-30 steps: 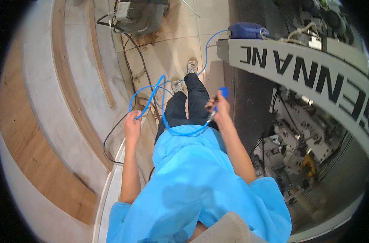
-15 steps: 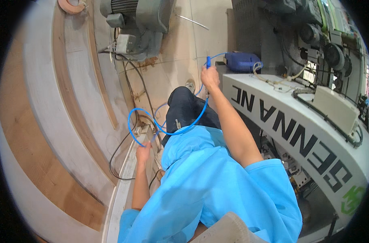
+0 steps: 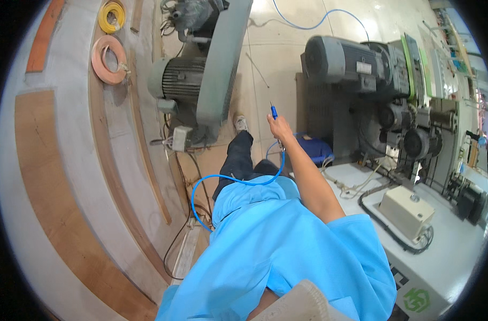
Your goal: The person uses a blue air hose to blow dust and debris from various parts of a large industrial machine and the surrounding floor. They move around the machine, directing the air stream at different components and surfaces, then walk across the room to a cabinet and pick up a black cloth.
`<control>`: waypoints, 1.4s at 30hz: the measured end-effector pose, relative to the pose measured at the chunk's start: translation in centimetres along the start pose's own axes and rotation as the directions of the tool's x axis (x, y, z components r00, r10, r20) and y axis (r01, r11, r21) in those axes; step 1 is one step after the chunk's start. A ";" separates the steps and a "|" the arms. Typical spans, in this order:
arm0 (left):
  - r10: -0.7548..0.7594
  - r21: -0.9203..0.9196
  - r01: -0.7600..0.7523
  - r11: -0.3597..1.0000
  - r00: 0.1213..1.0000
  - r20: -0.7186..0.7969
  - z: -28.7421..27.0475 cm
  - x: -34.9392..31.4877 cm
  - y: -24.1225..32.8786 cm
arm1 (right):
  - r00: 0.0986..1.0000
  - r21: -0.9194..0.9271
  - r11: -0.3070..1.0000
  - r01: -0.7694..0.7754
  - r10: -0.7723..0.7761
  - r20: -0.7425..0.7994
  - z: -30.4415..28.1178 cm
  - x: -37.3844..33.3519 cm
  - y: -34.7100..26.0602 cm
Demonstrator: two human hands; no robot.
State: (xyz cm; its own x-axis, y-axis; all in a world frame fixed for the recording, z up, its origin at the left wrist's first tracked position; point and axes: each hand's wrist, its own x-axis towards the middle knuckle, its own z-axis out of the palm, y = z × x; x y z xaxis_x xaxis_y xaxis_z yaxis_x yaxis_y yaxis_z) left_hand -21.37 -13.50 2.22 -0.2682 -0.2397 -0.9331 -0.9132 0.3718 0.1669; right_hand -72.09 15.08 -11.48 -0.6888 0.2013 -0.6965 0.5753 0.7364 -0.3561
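In my right hand, at the end of the outstretched arm, is a blue air blow gun. Its thin nozzle points forward, away from me, and my fingers are wrapped round its body. From its rear a bright blue air hose runs back, loops across my front and drops out of sight at my left side. My left hand does not show; the blue shirt covers that side.
A grey motor with a tall belt guard stands ahead on the left. To the right are a machine's motor, a blue container and a pale box. A thin rod and cables lie on the floor.
I have moved forward past the machine, so more motors and rolls show. My left hand, which held the hose at the left, has gone from view. My right hand still grips the blow gun.
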 end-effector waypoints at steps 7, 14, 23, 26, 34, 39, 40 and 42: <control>-0.004 -0.134 0.007 0.991 1.000 0.021 -4.3 -1.8 10.0 | 0.979 -0.248 0.959 0.139 -0.170 -0.109 -9.5 5.6 -13.6; -0.040 -0.269 0.055 0.962 0.997 0.059 -6.5 -3.1 18.6 | 0.985 -0.405 0.904 0.139 -0.168 -0.037 -14.5 17.1 -20.8; -0.163 -0.365 0.218 0.905 0.971 0.175 -10.8 -5.3 37.3 | 0.996 -0.528 0.848 0.055 -0.008 0.090 -21.7 40.7 -15.2; -0.175 -0.354 0.250 0.901 0.957 0.230 -14.5 -6.1 45.1 | 0.993 -0.429 0.902 -0.050 0.092 0.078 -23.6 45.0 -14.3; 0.014 -0.348 0.099 0.932 0.951 0.309 -24.8 -5.2 63.3 | 0.976 0.027 0.977 -0.211 0.209 0.053 -30.3 46.9 -20.2; 0.219 -0.364 -0.118 0.924 0.943 0.250 -28.1 -3.8 72.4 | 0.996 0.013 1.000 0.012 -0.010 -0.092 -35.3 45.0 -24.3; 0.257 -0.337 -0.166 0.927 0.935 0.246 -28.5 -3.6 74.3 | 0.989 -0.011 1.000 0.018 -0.020 -0.147 -37.1 45.1 -25.2; 0.357 -0.298 -0.285 0.911 0.907 0.222 -29.2 -3.9 77.8 | 0.952 0.013 1.000 0.021 -0.016 -0.304 -40.4 45.6 -26.7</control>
State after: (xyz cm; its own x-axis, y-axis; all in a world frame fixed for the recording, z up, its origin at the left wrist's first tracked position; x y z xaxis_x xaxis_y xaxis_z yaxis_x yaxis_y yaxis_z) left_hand -100.32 -9.79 28.17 -0.5012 0.1144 -0.8577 -0.8467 0.1396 0.5134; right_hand -136.69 30.69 -8.58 -0.7997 0.3762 -0.4680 0.5661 0.7323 -0.3786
